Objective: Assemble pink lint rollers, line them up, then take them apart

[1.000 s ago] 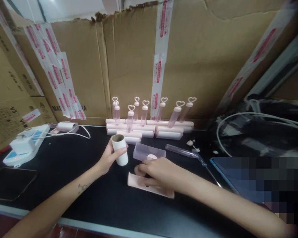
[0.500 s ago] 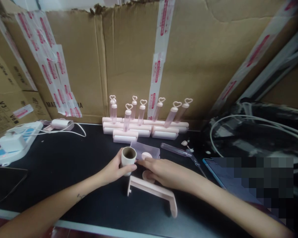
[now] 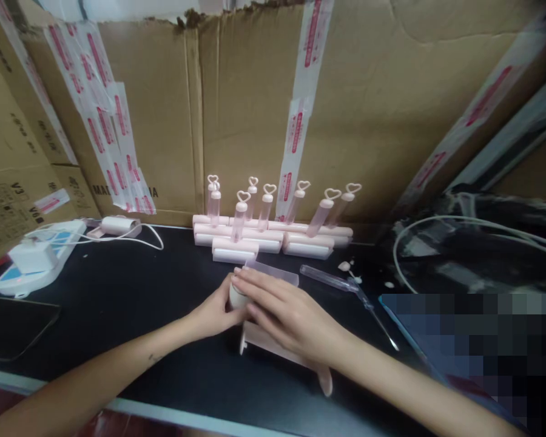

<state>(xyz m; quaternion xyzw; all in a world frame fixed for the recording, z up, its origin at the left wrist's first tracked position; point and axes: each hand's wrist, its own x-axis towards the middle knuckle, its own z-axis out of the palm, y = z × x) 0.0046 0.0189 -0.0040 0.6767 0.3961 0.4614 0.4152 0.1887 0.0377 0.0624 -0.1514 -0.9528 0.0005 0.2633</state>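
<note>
My left hand (image 3: 216, 315) is closed round a short white paper roll (image 3: 237, 298), held upright above the table. My right hand (image 3: 286, 309) lies over the roll's top, its fingers bent down across the open end; whatever sits beneath the palm is hidden. Under the right wrist lies a pink L-shaped roller frame (image 3: 273, 342), partly covered. Just behind the hands is a clear purplish cover (image 3: 282, 274). Farther back, several assembled pink lint rollers (image 3: 236, 250) stand with clear handles and heart-shaped loops pointing up.
A clear tube (image 3: 325, 278) and a screwdriver (image 3: 377, 318) lie right of the hands, near small white bits (image 3: 344, 266). At left are a power strip (image 3: 57, 258), a cable (image 3: 150, 233) and a dark phone-like slab (image 3: 18, 328). Cardboard (image 3: 246, 109) walls the back.
My right hand has moved up and left from beside the pink round pieces onto the top of the roll, covering its open end. My left hand still holds the roll.
</note>
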